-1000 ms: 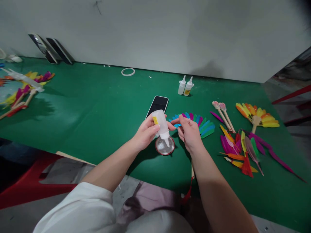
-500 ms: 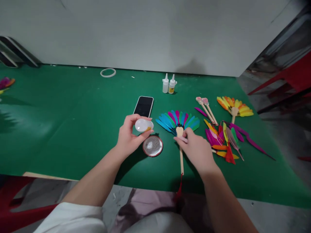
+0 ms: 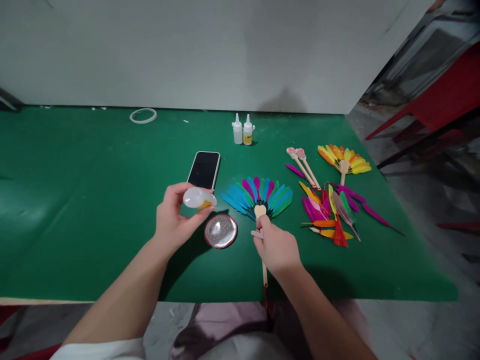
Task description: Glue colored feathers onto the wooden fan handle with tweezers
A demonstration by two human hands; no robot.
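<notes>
In L hand point(image 3: 169, 220), pinched btwn thumb and fingers: white squeeze bottle point(image 3: 195, 198) w/ yellow label, base toward the viewer, nozzle hidden. Just beside it, to the R and nearer the person, flat on the green counter point(image 3: 93, 200): round silver dish point(image 3: 221, 231) w/ red rim. In R hand point(image 3: 278, 245), fingers closed on a small pale rod point(image 3: 257, 234), over the wooden handle of a blue-green feather fan point(image 3: 260, 211); hard to tell whether also gripping that handle. Lying on the counter, w/ blue, green and magenta feathers spread away from the person. Just beyond L hand, face up: phone point(image 3: 204, 170), dark screen. Farther back, upright, side by side: two nozzle bottles point(image 3: 237, 134). To the R: yellow-orange feather fan point(image 3: 344, 169), two wooden sticks point(image 3: 306, 167) w/ pinkish heads, loose feathers point(image 3: 311, 209) in a heap w/ red tassel point(image 3: 340, 234). At back L, nr. gray wall point(image 3: 168, 55): white ring point(image 3: 143, 122).
</notes>
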